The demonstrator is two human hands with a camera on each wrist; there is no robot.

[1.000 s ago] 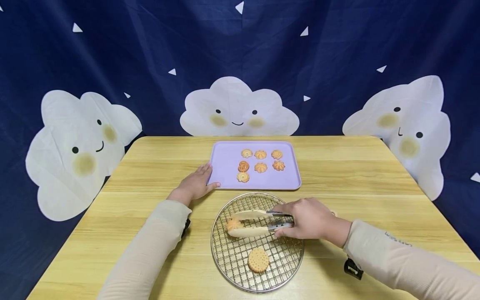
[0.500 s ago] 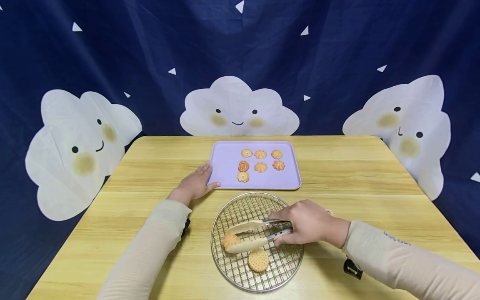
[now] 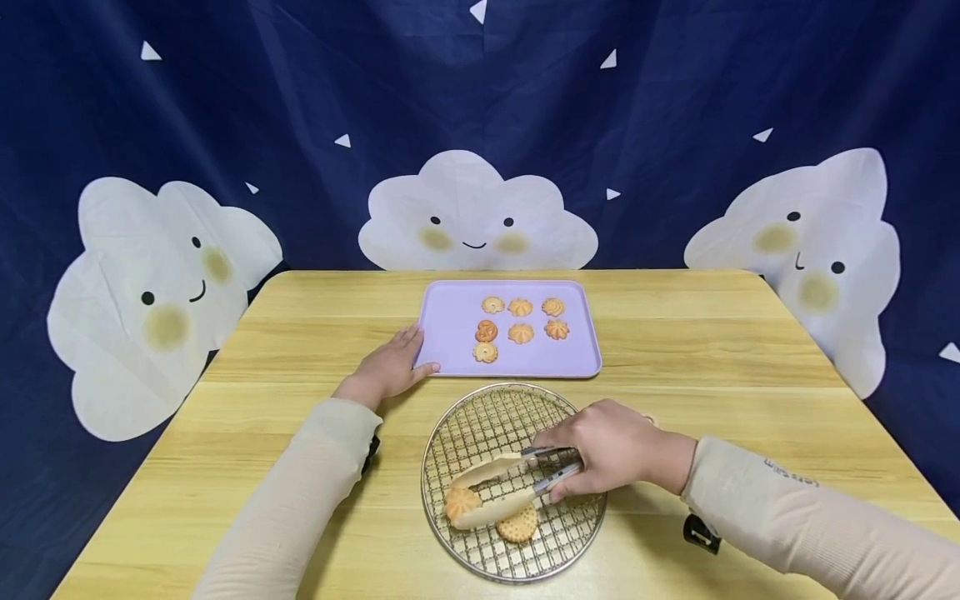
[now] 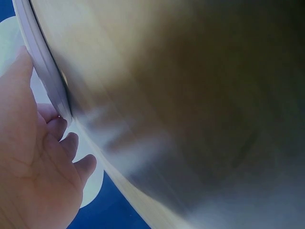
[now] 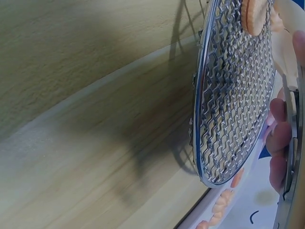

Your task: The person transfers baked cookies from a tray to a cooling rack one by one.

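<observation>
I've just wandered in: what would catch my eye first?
Probably the three smiling white clouds on the dark blue backdrop behind the table. Next comes the purple tray of seven cookies towards the table's far side. Nearer, tongs reach over a round wire rack, their tips at a ridged cookie, with a flat round cookie close by.

- Table (image 3: 300,333): pale yellow wood grain, thin seams running left to right, rounded far corners.
- Tray (image 3: 448,312): lilac, rectangular with rounded corners, flat on the far part of the table, midway between left and right.
- Rack (image 3: 495,421): round wire mesh, metal rim, on the table just on the near side of the tray.
</observation>
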